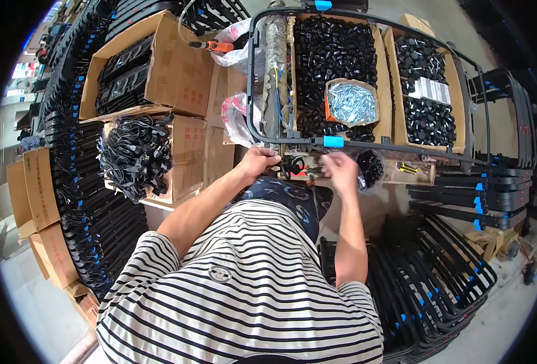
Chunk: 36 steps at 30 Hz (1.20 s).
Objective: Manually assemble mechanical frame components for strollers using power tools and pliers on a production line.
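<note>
A black tubular frame [292, 141] with blue pieces on it lies across the work area. At its near left corner is my left hand [260, 162], thumb and fingers pressed together; whatever they may pinch is too small to make out. My right hand [341, 171] is raised just below the near bar, beside a blue piece [333, 142]. Motion smears its fingers, so its grip cannot be told. Between the hands sits a small black part with red on it [294, 165], partly in shadow.
Beyond the near bar stand cartons of black caps [335, 51] and black knobs [429, 124], with a bag of silver screws [351, 103]. An orange power tool [212, 46] hangs at upper left. Cables [136, 155] fill a left carton. Stacked black frames [432, 285] stand lower right.
</note>
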Each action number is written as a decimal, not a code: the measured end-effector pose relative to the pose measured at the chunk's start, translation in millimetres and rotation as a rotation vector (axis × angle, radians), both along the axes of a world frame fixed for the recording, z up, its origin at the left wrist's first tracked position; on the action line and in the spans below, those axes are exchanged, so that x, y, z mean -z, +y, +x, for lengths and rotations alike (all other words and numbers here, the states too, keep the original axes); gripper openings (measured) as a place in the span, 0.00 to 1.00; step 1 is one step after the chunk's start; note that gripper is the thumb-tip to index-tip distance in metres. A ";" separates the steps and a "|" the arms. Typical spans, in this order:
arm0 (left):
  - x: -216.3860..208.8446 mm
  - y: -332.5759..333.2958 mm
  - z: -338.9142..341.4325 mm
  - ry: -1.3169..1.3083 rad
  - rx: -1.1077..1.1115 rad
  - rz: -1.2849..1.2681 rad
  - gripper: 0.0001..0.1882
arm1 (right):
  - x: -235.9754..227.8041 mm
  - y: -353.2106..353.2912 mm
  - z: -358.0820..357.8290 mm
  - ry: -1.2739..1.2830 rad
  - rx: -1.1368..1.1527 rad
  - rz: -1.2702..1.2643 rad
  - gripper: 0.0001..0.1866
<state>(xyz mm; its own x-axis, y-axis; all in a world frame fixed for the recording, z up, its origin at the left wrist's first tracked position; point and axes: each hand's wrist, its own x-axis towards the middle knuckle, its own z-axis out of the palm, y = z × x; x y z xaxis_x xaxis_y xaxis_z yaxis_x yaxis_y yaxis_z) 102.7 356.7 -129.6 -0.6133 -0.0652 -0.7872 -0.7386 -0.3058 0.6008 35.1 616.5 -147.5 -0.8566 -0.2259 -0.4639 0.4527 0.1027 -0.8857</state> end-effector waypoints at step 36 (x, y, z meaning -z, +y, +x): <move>-0.8 -19.0 7.4 0.170 0.452 -0.081 0.09 | -14.2 -106.0 17.2 0.159 -0.341 0.006 0.10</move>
<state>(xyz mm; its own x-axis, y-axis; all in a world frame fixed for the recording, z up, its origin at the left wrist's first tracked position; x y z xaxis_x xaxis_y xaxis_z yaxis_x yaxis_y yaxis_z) 110.1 337.7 -128.8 -0.7137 0.1800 -0.6770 -0.6762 0.0753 0.7329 52.3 510.6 -133.4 -0.7939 -0.5084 -0.3335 0.2483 0.2296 -0.9411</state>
